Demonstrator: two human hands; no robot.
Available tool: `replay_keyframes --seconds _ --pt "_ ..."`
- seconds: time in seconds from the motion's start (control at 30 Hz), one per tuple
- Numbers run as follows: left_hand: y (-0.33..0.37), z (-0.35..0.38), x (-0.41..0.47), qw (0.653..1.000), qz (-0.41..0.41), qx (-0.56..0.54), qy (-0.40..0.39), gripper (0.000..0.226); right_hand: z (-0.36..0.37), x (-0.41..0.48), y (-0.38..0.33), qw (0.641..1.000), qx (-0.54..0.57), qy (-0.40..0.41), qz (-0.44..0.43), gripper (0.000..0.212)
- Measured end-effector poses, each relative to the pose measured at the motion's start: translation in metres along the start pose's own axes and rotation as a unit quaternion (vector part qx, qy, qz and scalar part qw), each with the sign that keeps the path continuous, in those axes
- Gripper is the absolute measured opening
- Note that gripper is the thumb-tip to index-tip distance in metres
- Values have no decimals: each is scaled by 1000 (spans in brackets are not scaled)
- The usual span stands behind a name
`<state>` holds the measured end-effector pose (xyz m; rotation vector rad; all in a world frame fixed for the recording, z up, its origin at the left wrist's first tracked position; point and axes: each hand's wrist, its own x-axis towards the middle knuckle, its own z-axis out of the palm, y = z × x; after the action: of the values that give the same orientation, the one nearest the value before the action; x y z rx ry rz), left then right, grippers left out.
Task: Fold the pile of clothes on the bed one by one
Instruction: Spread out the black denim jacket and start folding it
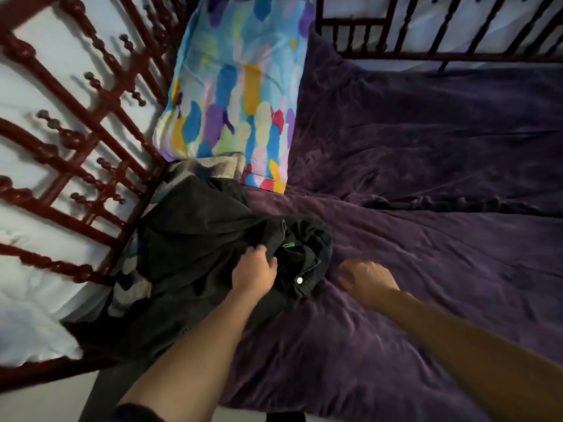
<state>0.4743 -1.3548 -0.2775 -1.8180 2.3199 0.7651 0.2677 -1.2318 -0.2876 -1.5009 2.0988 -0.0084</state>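
Purple bed cover [426, 239], plush and creased into soft ridges, forms the work surface. A dark red bed frame [76, 132] with turned, beaded spindles borders it on the side beyond the left hand and along the far edge.

Left hand [254, 269]: fingers curled into the dark garment [198, 239], gripping its fabric. The garment is heavy, denim-like cloth, crumpled in a heap under and beyond this hand. A round silver button [299, 280] lies just to the right of the hand, and a small green tag [288, 245] sits just past the fingertips.

Right hand [365, 280]: fingers loosely bent, holding nothing, over the cover just beside the garment's edge. Contact with the cover cannot be determined.

A multicoloured pillow [240, 86] with brushstroke-like patches lies well beyond both hands. Pale patterned cloth [131, 269] shows under the heap, left of the left hand.
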Motion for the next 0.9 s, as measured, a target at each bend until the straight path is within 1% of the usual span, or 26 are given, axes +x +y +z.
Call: replay_keyframes --seconds 0.07,0.13,0.17,0.2,0.27,0.3,0.37,0.43,0.5,0.53,0.63,0.67,0.7,0.73,0.77,0.83,0.9 --pt "4 11 46 1000 2 -8 25 50 20 13 0 999 14 1 32 23" --pt "7 25 86 1000 -1 -3 19 62 43 23 0 997 27 -2 66 21" --pt "9 29 100 1000 -10 -2 8 59 52 25 0 996 32 -6 79 21" --pt "8 36 113 1000 -18 -8 -3 51 61 28 -1 995 33 -15 93 20" --pt "4 41 128 999 -31 -43 2 31 69 32 -6 992 33 -24 118 18" --pt "-1 40 132 997 -33 -73 6 26 69 34 -9 990 39 -24 134 17" --pt "-16 30 130 988 -31 -153 -1 23 63 37 -19 985 60 -9 162 17" --pt "-32 10 121 974 -22 -221 -33 22 49 45 -31 980 83 17 180 19" --pt "-42 -15 105 965 11 -254 -60 19 32 58 -45 980 93 43 170 25" --pt "-45 -29 96 960 35 -267 -71 18 24 66 -53 983 95 40 153 32" --pt "-50 -67 72 946 84 -302 -85 17 9 84 -84 992 89 -28 83 67" --pt "-52 -79 66 945 99 -302 -81 14 8 87 -95 992 91 -54 67 74" --pt "-55 -91 60 946 111 -296 -75 8 8 87 -106 991 97 -73 53 77" --pt "-58 -101 55 948 118 -285 -72 5 9 86 -117 989 110 -87 41 75" --pt "-61 -111 48 952 121 -272 -74 11 10 83 -126 987 125 -96 29 69" --pt "-67 -127 35 958 124 -244 -81 25 12 74 -141 981 152 -118 9 49" --pt "-75 -139 21 965 138 -210 -78 32 8 63 -141 978 182 -102 4 31"
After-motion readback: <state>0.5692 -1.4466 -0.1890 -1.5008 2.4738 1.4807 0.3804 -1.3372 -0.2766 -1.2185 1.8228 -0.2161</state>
